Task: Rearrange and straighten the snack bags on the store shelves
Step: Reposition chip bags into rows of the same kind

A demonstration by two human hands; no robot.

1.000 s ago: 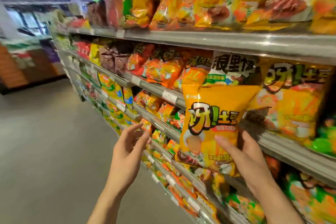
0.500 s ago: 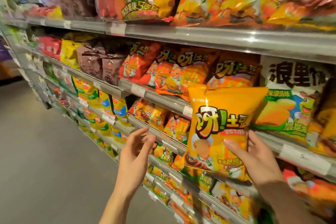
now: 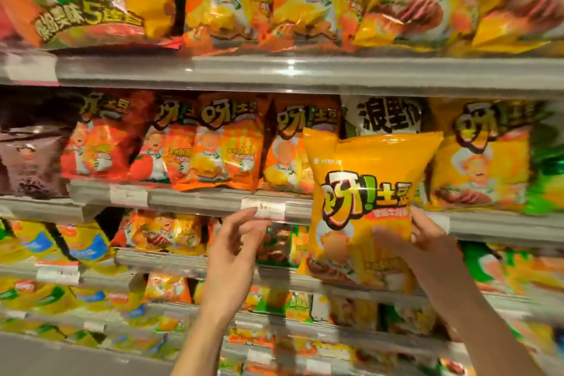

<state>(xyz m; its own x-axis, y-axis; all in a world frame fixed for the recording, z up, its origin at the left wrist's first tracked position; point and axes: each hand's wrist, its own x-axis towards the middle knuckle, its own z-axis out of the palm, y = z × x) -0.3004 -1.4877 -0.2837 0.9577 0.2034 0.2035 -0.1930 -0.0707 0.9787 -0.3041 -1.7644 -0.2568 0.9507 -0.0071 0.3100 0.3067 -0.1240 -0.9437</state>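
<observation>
Yellow snack bag (image 3: 363, 207), a glossy, puffed pillow pack with crimped top seam and bold black-and-white lettering, held upright in front of the middle shelf (image 3: 213, 203) by the right hand (image 3: 424, 238), whose thumb presses the lower front face while the fingers (image 3: 419, 217) wrap the right edge and back. Left hand (image 3: 235, 241) free just to the bag's left, fingers loosely curled and grasping nothing, tips near the white price label (image 3: 263, 208) on the grey metal shelf lip. Behind stand rows of shiny orange snack bags (image 3: 213, 149), crinkled foil with a cartoon chef figure.
</observation>
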